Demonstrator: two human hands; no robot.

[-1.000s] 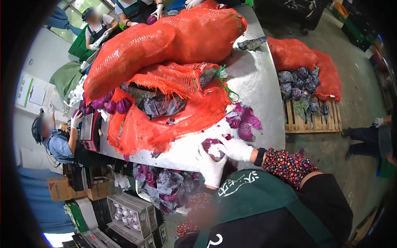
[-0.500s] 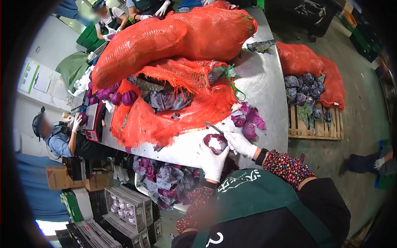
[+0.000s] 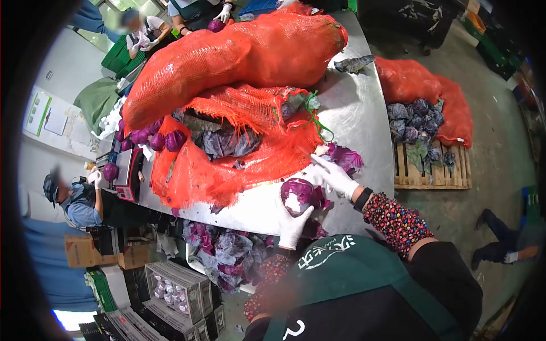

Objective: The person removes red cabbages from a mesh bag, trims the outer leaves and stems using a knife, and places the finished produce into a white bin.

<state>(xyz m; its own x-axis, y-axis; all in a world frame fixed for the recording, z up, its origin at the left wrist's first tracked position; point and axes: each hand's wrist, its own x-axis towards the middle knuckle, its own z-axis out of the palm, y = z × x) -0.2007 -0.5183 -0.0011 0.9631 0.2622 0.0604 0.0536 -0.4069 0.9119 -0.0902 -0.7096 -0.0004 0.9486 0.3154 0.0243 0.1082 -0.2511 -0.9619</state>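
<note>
A red cabbage [image 3: 307,193] with a pale cut base and glossy purple leaves rests at the table's near edge. My gloved left hand [image 3: 292,224] is closed round its lower left side. Up and to the right, my gloved right hand [image 3: 336,175] is over the table, apart from the cabbage, with its fingers curled round a knife; the blade hardly shows against the red mesh. Past its fingertips lie trimmed purple leaves [image 3: 346,157]. A torn red mesh sack [image 3: 267,165] with dark-leaved cabbages [image 3: 227,142] inside spreads just beyond my hands.
A full mesh sack [image 3: 239,57] lies across the metal table [image 3: 364,108]. Discarded leaves [image 3: 227,250] fill a container below the near edge. At left a co-worker [image 3: 79,193] stands by a scale [image 3: 129,175]. On the right, a pallet [image 3: 432,167] bears sacks and cabbages.
My right hand has moved up and away from the cabbage. The cabbage shows more bright purple, with a loose leaf at its right. My left hand still holds it.
</note>
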